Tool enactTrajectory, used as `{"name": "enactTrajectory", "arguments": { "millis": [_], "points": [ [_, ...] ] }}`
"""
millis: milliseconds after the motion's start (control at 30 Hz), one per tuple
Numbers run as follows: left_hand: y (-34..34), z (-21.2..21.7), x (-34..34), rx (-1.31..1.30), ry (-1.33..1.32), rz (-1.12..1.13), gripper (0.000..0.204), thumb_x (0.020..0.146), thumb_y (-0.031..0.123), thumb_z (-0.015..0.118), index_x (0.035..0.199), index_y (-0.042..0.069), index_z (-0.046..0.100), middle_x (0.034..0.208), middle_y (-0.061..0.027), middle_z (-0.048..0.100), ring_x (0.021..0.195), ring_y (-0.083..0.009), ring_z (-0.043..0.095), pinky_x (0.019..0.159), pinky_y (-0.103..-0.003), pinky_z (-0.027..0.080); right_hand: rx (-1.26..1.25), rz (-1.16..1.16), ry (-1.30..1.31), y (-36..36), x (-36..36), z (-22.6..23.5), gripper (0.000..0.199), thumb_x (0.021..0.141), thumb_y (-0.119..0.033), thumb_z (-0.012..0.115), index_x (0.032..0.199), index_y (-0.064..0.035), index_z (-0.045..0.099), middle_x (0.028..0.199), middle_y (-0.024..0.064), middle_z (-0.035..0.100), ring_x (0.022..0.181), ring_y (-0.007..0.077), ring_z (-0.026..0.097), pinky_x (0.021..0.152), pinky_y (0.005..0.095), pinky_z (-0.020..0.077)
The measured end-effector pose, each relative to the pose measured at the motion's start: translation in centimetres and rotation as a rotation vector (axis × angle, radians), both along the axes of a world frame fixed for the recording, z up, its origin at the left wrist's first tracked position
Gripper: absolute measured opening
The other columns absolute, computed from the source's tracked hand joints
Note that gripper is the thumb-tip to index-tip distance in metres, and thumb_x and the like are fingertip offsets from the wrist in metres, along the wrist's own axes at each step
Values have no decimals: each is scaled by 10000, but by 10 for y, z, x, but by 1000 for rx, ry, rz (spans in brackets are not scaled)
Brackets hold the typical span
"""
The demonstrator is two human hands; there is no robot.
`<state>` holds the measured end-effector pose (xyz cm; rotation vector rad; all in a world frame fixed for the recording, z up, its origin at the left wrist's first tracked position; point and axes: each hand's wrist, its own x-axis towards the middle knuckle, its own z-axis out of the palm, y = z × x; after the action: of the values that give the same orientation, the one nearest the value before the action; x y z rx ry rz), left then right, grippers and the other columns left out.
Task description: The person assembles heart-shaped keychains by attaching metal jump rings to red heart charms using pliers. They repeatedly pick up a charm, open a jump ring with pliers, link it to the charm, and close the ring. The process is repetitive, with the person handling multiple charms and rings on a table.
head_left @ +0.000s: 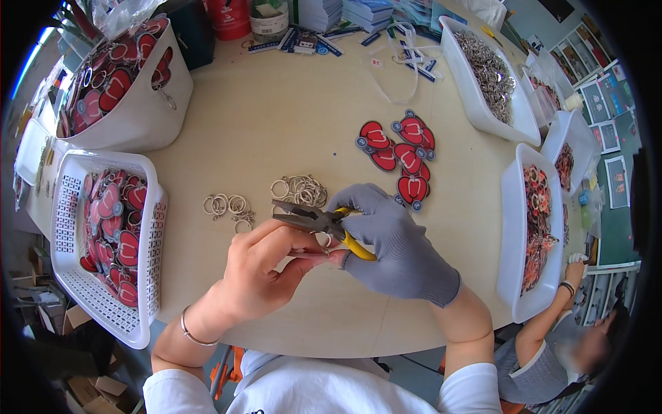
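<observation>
My right hand, in a grey glove, is closed round yellow-handled pliers, whose dark jaws point left over my left hand. With bare fingers closed in a pinch, my left hand holds a thin flat tag, seen nearly edge-on. A metal key ring shows at that tag, just below the pliers. Beyond my hands lie a heap of key rings with chains and a smaller group of key rings. Several red tags with dark edges lie to the right, partly overlapping.
At left stand a white perforated basket and a taller white bin, both holding red tags. On the right are a white tray of metal rings and another of small parts. A co-worker sits at lower right.
</observation>
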<state>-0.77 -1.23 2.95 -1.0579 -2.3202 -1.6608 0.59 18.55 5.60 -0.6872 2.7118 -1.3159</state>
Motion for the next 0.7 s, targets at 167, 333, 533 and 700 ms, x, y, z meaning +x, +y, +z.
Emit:
{"name": "enactTrajectory", "arguments": {
  "millis": [167,333,533,700],
  "points": [
    [-2,2,-1,56,-227,-30,194,713,-88,721,835,-9,592,847,-94,634,748,-188,660,624,-270,537,-220,-19,-448,1,-2,2,173,714,-51,718,827,36,620,977,108,567,856,184,565,738,297,439],
    [-5,2,-4,112,-361,-31,199,720,-108,709,853,-14,594,871,-92,625,794,-176,657,659,-262,553,-380,-64,-678,4,-7,3,167,743,-106,681,847,13,626,938,62,589,797,103,544,709,249,419],
    [1,-1,5,210,-191,91,213,685,-119,718,829,5,622,869,-90,619,766,-169,658,590,-254,548,-494,-199,-744,5,-7,13,150,738,-125,673,791,5,621,831,32,601,730,83,518,680,223,395],
    [-1,-5,9,120,96,69,249,638,-153,719,802,3,615,877,-97,582,742,-187,669,622,-264,572,-572,-202,-772,3,-3,13,148,781,-151,680,840,-33,611,720,-21,547,688,54,481,646,214,371]
  ]
}}
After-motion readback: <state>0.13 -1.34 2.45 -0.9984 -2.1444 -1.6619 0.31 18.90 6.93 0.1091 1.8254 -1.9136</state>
